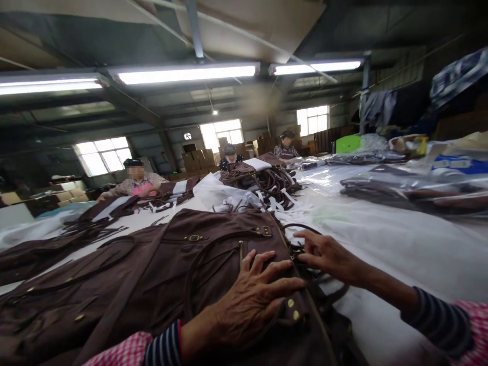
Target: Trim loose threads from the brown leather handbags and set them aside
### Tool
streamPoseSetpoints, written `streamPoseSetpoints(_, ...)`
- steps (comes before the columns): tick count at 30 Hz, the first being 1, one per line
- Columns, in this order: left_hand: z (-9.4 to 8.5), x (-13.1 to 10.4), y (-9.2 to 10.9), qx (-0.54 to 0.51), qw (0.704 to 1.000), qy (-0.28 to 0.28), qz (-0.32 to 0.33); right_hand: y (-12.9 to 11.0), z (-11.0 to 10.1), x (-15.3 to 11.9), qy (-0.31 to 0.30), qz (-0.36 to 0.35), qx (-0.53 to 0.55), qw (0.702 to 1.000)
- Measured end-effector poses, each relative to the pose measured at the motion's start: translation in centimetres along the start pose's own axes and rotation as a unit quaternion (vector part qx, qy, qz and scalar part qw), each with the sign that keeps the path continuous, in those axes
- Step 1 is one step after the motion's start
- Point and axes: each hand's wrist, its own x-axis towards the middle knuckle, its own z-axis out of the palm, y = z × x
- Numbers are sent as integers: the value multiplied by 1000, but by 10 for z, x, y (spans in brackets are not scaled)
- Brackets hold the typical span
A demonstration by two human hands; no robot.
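Strip lights hang across the top of the frame above a white-covered table (385,239). A dark brown bag (160,269) lies flat from lower left to lower centre. The left hand (251,300) presses on it, fingers spread wide; the right hand (330,256), right of centre, touches its zipper edge, index finger and thumb slightly apart. More brown bags (259,175) are piled behind.

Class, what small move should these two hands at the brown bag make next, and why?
Probably the right hand should feel along the bag's zip-like edge, since its fingertips are at that edge and the left hand lies spread on top, seemingly steadying it.
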Motion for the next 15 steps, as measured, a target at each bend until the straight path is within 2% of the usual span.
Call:
streamPoseSetpoints(3,2,4,-4,24,999,30,-19,1,-1,14,-119,64,95,986)
streamPoseSetpoints(5,5,9,-9,46,996,66,-35,1,-1,24,-147,74,115,980)
streamPoseSetpoints(7,8,14,-13,62,992,89,-60,0,0,29,-122,39,86,988)
streamPoseSetpoints(10,13,19,-19,58,990,68,-111,-7,3,23,-94,-26,-13,995)
streamPoseSetpoints(15,19,21,-27,38,987,47,-151,-18,10,8,-45,-77,-175,981)
